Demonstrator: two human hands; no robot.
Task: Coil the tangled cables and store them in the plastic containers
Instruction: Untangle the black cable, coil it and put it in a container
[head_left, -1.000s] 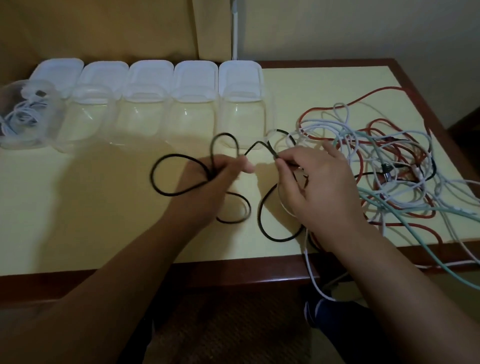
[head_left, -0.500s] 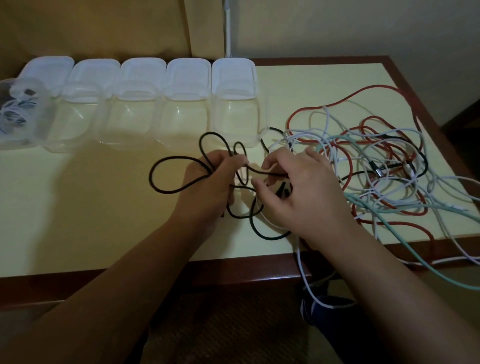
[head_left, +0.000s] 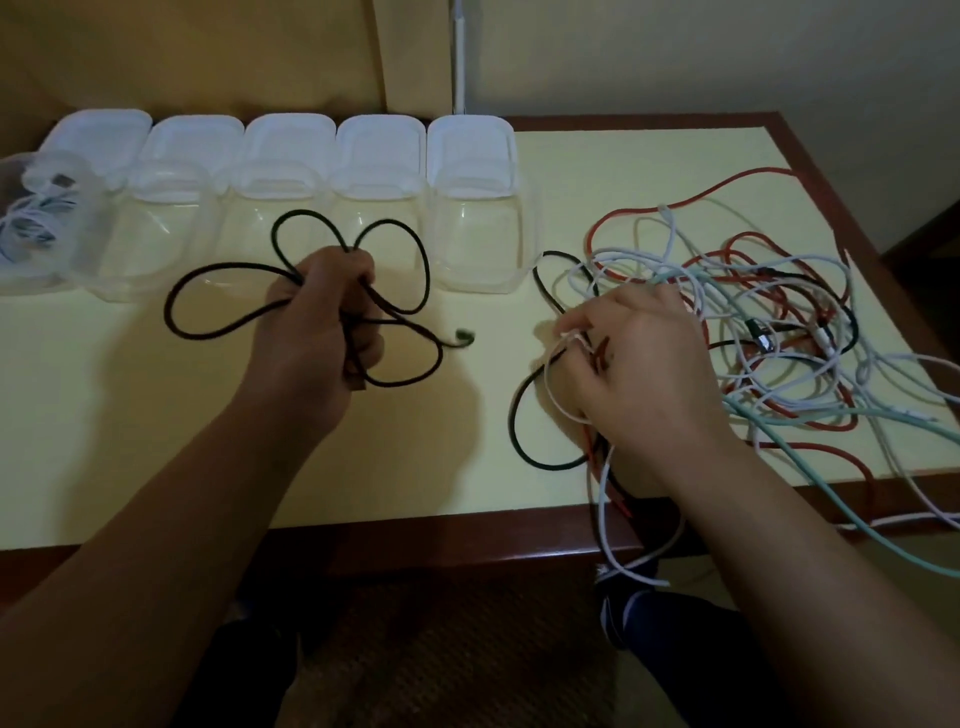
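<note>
We see the black cable (head_left: 298, 306) bunched in loops in our left hand (head_left: 322, 312), fingers gripping it, its free end (head_left: 464, 338) trailing toward 3 o'clock. Our right hand (head_left: 639, 364) pinches white strands of the tangled cables (head_left: 753, 312). Plastic containers (head_left: 472, 228) line the surface (head_left: 104, 415) at 12 o'clock.

Nothing readable is showing up anywhere here, honestly: no text, labels, brand marks or numbers.
</note>
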